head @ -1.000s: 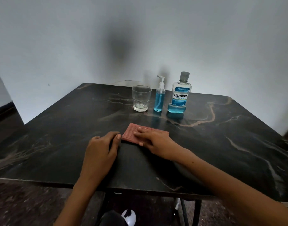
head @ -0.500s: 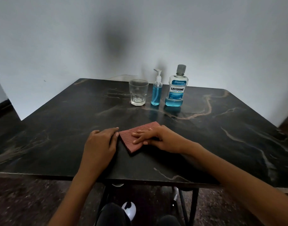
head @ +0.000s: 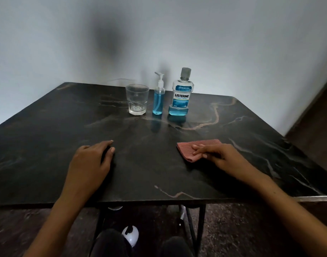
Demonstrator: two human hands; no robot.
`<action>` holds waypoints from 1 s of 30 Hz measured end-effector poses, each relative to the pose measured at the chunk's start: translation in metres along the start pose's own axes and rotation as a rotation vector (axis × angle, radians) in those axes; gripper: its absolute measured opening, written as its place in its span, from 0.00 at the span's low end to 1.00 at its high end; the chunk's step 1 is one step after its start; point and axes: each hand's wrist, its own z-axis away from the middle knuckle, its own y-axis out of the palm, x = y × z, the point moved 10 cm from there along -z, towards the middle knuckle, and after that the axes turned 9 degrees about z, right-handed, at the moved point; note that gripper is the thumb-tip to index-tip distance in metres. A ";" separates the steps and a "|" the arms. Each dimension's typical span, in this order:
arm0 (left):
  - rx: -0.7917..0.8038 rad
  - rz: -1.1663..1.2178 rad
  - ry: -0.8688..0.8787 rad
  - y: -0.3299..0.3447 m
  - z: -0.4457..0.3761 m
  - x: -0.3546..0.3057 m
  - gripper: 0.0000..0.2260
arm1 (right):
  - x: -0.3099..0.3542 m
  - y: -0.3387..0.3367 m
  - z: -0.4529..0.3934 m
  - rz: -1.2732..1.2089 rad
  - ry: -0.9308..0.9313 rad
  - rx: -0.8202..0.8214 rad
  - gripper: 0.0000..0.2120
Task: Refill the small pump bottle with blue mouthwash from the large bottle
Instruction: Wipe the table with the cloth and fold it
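Partly hidden — red cloth (head: 194, 148) under right hand (head: 220, 154).

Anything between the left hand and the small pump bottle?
Nothing visible. Bare dark tabletop lies between the left hand and the pump bottle. The glass stands just left of the bottle, the Listerine bottle just right, both beside the path.

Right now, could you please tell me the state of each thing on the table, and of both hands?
Listerine bottle: upright, capped, blue liquid low in its base.
Small pump bottle: upright, pump on, blue liquid nearly to its shoulder.
Glass tumbler: upright, looks empty.
Pink ribbed cloth: folded, flat on the table.
Right hand: fingers resting straight on the cloth.
Left hand: resting on the table, holding nothing.
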 end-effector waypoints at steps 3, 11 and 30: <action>-0.003 0.007 -0.004 0.000 0.000 0.000 0.11 | -0.009 0.000 -0.022 0.161 0.135 -0.104 0.14; 0.001 0.044 -0.038 0.001 -0.002 0.004 0.12 | 0.029 0.024 -0.103 0.284 0.238 -0.091 0.16; -0.103 0.121 0.027 -0.016 0.001 -0.008 0.19 | 0.180 0.083 -0.054 -0.218 -0.452 0.326 0.15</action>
